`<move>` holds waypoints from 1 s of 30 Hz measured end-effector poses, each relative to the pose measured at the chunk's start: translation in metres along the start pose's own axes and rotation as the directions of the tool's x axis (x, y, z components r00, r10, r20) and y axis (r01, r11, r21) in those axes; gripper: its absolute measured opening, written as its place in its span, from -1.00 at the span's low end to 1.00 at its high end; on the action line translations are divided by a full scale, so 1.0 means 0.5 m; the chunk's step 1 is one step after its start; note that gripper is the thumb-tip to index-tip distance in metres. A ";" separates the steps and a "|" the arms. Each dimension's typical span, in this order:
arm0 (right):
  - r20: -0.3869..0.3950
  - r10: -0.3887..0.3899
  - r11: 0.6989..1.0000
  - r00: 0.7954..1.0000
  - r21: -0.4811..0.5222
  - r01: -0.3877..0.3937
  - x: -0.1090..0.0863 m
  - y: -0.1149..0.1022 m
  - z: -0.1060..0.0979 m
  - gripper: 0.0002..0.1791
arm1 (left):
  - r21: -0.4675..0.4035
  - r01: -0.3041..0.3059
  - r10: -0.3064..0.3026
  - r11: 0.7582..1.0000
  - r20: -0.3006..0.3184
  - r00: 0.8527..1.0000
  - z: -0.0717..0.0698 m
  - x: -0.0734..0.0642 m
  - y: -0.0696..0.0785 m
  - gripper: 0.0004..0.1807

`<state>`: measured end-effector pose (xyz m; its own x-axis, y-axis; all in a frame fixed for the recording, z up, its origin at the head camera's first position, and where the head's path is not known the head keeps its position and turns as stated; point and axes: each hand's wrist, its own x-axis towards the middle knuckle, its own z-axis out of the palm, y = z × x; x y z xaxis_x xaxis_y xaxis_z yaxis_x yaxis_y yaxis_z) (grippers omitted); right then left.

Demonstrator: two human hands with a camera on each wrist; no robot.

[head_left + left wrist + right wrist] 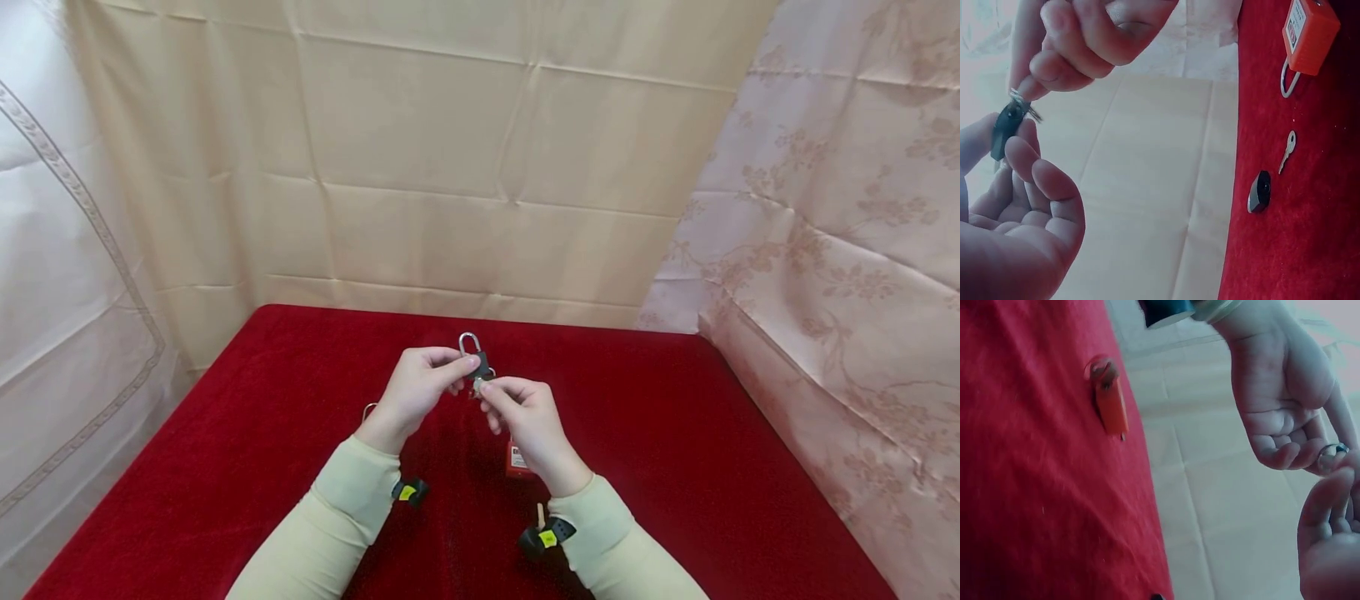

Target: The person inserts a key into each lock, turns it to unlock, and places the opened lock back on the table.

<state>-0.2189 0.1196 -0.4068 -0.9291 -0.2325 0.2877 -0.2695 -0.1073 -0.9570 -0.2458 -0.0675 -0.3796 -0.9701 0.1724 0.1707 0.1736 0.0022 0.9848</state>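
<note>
My left hand [416, 387] pinches a small dark padlock [483, 365] between thumb and fingers, above the red cloth. Its silver shackle [469, 340] points up and away. At the body's lower end, my right hand [527, 408] pinches a small key [478, 384] by its head, the fingertips hiding most of it. In the left wrist view the padlock body [1005, 130] shows edge-on, with keys [1025, 105] on a ring at its end. The right wrist view shows the key ring [1329, 453] beside the meeting fingertips.
On the red cloth [637, 433] lies a red padlock [519, 463] with a white label, under my right wrist. A loose key [1289, 150] and another dark padlock [1260, 192] lie near it. A shackle [368, 410] shows behind my left wrist. Curtains [420, 167] stand behind the table.
</note>
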 end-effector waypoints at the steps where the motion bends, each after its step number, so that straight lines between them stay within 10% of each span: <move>1: -0.011 -0.023 0.998 1.000 -0.064 0.023 0.000 -0.001 0.000 -0.79 | 0.013 0.003 -0.003 1.000 -0.005 1.000 0.000 0.000 0.000 -0.80; 6: -0.032 -0.087 0.966 0.996 -0.249 0.077 -0.002 -0.004 -0.001 -0.85 | 0.056 0.015 -0.014 0.998 -0.014 1.000 0.001 0.000 -0.001 -0.80; 30: -0.034 -0.047 0.968 0.998 -0.250 0.037 0.001 -0.021 -0.017 -0.79 | 0.017 -0.020 0.020 1.000 0.011 1.000 0.001 -0.002 0.004 -0.85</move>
<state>-0.2188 0.1287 -0.3968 -0.9236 -0.1938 0.3309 -0.3583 0.1290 -0.9246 -0.2446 -0.0673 -0.3778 -0.9646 0.1831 0.1897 0.1958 0.0157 0.9805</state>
